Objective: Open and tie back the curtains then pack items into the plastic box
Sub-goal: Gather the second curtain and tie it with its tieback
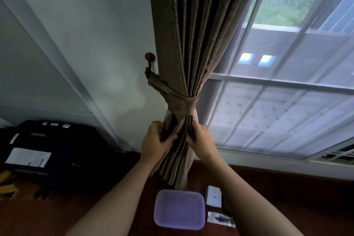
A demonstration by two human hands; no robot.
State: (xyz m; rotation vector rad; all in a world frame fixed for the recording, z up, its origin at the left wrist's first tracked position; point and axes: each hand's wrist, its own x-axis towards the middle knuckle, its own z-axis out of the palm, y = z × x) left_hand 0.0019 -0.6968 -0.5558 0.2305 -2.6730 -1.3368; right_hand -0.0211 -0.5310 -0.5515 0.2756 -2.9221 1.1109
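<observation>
A brown curtain (193, 30) hangs gathered at the window's left side. A matching fabric tie-back (179, 102) wraps around it and runs to a round wooden wall hook (150, 57). Just below the tie-back, my left hand (155, 142) and my right hand (200, 142) both grip the bunched folds from either side. On the dark wooden floor below lies a translucent purple plastic box (179, 210). Beside it sit a small white box (213, 195) and a clear packet with a dark item (220, 219).
A black suitcase (49, 151) with a white label lies at the left against the white wall. The window (287, 86) with a mesh screen fills the right side. Yellow objects (6, 182) show at the far left edge.
</observation>
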